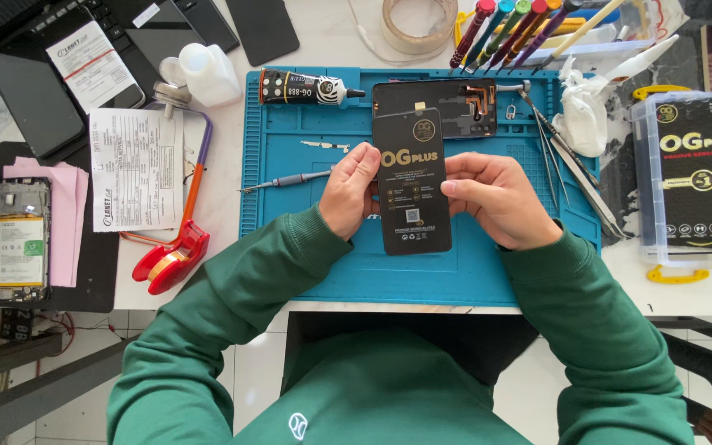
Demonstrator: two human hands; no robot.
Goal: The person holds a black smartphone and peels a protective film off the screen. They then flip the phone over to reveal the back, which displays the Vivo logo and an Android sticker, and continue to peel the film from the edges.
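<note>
White workbench (331, 41) over a tiled floor, with a blue silicone repair mat (455, 272) laid at its near edge, likely to keep small parts from sliding. Closest in, green sleeves (232, 280) reaching onto the mat. Left hand (349, 191) and right hand (496, 198) clamped on the long edges of a flat black phone-screen package (411, 181), thumbs on its face, fingers behind, held upright over the middle of the mat with the printed side turned up toward the eyes. Just beyond the package, an opened black phone body (463, 107) lying flat. Beside it a precision screwdriver (286, 180), a black glue tube (306, 87), tweezers (566, 161) fanned at the right for easy reach. Farther back, a tape roll (419, 25) and colour-handled screwdrivers (508, 29). Off left, a disassembled phone (20, 239) parked aside
</note>
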